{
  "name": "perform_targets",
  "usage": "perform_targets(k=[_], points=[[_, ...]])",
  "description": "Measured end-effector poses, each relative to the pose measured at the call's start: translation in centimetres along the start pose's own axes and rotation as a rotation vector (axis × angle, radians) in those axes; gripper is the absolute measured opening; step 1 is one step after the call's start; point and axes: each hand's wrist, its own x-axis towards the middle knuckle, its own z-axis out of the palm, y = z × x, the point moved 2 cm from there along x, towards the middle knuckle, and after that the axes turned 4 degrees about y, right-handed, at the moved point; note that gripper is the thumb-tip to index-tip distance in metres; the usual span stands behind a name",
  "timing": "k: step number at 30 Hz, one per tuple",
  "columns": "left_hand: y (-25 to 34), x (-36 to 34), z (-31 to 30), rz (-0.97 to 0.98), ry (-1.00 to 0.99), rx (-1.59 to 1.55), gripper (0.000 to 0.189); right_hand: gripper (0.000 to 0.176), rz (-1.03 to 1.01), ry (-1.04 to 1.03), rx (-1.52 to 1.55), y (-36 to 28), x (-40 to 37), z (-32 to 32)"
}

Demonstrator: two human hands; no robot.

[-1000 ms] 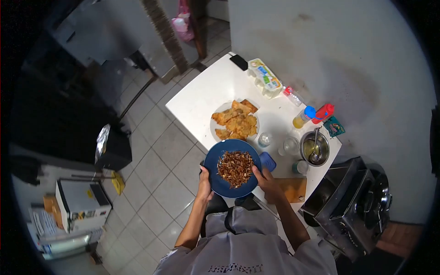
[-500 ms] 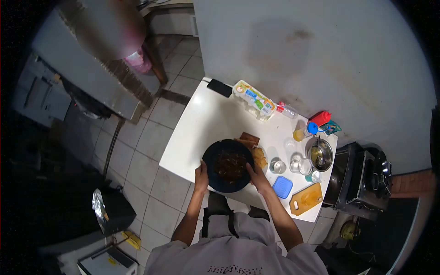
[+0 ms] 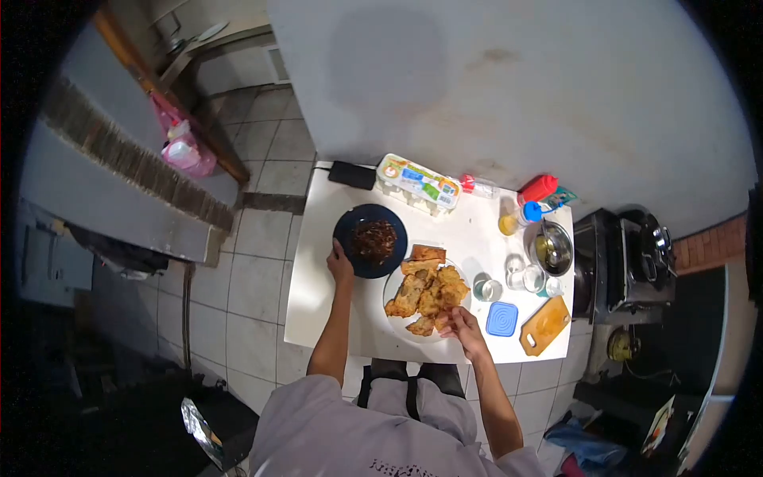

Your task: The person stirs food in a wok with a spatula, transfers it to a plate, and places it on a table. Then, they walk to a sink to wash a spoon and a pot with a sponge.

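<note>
A dark blue plate with a mound of shredded brown food rests at the left of the white table. My left hand grips its lower-left rim. To its right, a white plate bears several pieces of golden fried food. My right hand is at this plate's lower-right rim, fingers closed over the edge and close to the food. The fingertips are partly hidden.
An egg carton, a black phone and a clear bottle line the table's back. Sauce bottles, a metal bowl, glass jars, a blue lid and a cutting board stand right. A stove lies beyond.
The dark plate has moved from both hands at the front edge to the table's back left, uncovering the white plate. My right hand has left the dark plate for the white plate's rim.
</note>
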Motion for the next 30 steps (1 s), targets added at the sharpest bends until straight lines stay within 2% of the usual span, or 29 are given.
perform_targets(k=[4, 8, 9, 10, 13, 15, 16, 18, 19, 20, 22, 24, 25, 26, 28, 30], points=[[-0.2, 0.8, 0.8, -0.044, 0.064, 0.037, 0.066, 0.035, 0.014, 0.161, 0.029, 1.5, -2.8, -2.8], [-0.5, 0.2, 0.8, -0.027, 0.056, 0.13, 0.068, 0.035, -0.01, 0.199, 0.052, 2.4, -5.2, -3.9], [-0.5, 0.3, 0.5, 0.011, 0.018, 0.284, 0.069, 0.035, -0.022, 0.209, 0.056, 2.7, -5.7, -4.0], [-0.5, 0.1, 0.5, 0.016, 0.012, 0.28, 0.069, 0.035, -0.029, 0.214, 0.058, 2.8, -6.0, -4.0], [-2.0, -0.2, 0.3, -0.003, 0.082, 0.206, 0.068, 0.036, -0.031, 0.16, 0.045, 2.6, -7.0, -3.7], [-3.6, 0.6, 0.3, 0.11, -0.02, 0.209, 0.065, 0.036, -0.04, 0.119, 0.047, 2.7, -7.2, -3.6], [-4.1, 0.7, -0.2, 0.111, 0.009, 0.201, 0.065, 0.036, -0.043, 0.079, 0.052, 3.0, -6.9, -3.4], [-3.3, -0.4, -1.1, -0.003, -0.121, 0.211, 0.059, 0.035, -0.049, 0.013, 0.057, 3.3, -6.3, -2.4], [-2.3, -1.4, -2.0, -0.067, -0.203, 0.173, 0.053, 0.035, -0.051, -0.012, 0.052, 3.3, -6.0, -1.5], [0.7, -4.1, -3.5, 0.14, -0.216, 0.188, 0.044, 0.034, -0.049, -0.035, 0.051, 3.3, -5.7, -0.5], [-1.8, -4.9, -5.1, 0.021, -0.164, -0.022, 0.038, 0.034, -0.083, -0.091, 0.046, 4.3, -5.2, 1.5], [-1.0, -7.4, -8.5, 0.155, -0.125, -0.036, 0.033, 0.031, -0.099, -0.05, 0.134, 4.3, -6.4, 4.2], [-0.5, -8.9, -10.1, 0.044, -0.171, -0.282, 0.026, 0.025, -0.084, -0.087, 0.14, 4.0, -7.0, 5.4], [1.2, -10.6, -12.6, 0.056, -0.159, -0.293, 0.026, 0.025, -0.094, -0.101, 0.132, 3.4, -7.7, 6.8], [5.7, -15.3, -17.1, -0.163, -0.364, -0.418, 0.018, 0.022, -0.167, -0.15, 0.095, 1.6, -10.0, 9.4], [7.8, -14.9, -21.9, 0.135, -0.418, -0.408, 0.017, 0.016, -0.198, -0.198, 0.084, -0.8, -11.8, 11.9]])
